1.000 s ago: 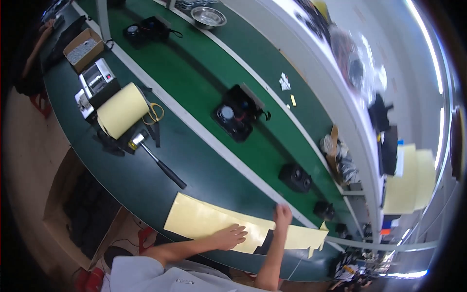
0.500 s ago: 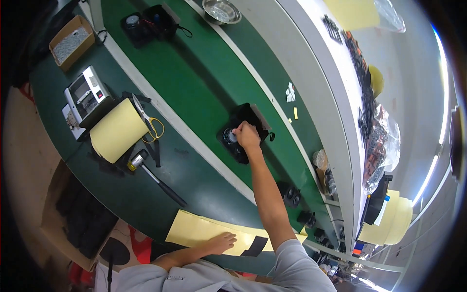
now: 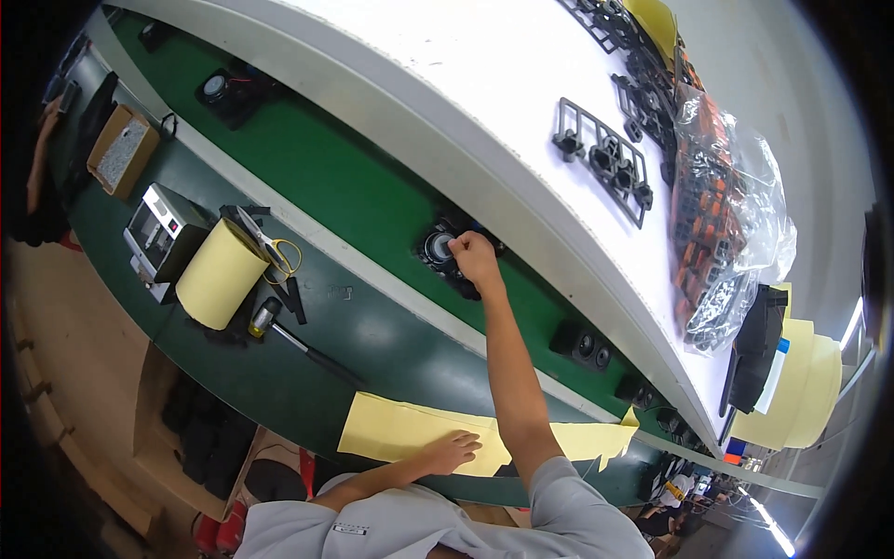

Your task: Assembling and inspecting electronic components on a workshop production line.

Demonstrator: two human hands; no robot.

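Note:
My right hand (image 3: 477,257) is stretched out over the green belt, fingers curled against the round silver-grey part of a black speaker unit (image 3: 436,248). Whether something small is pinched in the fingers is hidden. Close to my body, my left hand (image 3: 452,453) rests with its fingers extended on a long yellow paper sheet (image 3: 396,429), which lies along the near edge of the dark green table (image 3: 372,331). The sheet continues to the right beneath my right arm.
To the left are a yellow paper roll (image 3: 219,279), scissors (image 3: 277,256), a mallet (image 3: 303,345), a silver-black tape-dispenser-like machine (image 3: 166,228) and a cardboard box (image 3: 123,151). More speaker units (image 3: 585,348) sit along the belt. Above it, a white shelf (image 3: 521,102) holds black plastic frames (image 3: 605,158).
My view has shifted, so the white shelf fills more of it. My right hand stays at the speaker unit, its fingers still curled. The black patch on the yellow sheet no longer shows.

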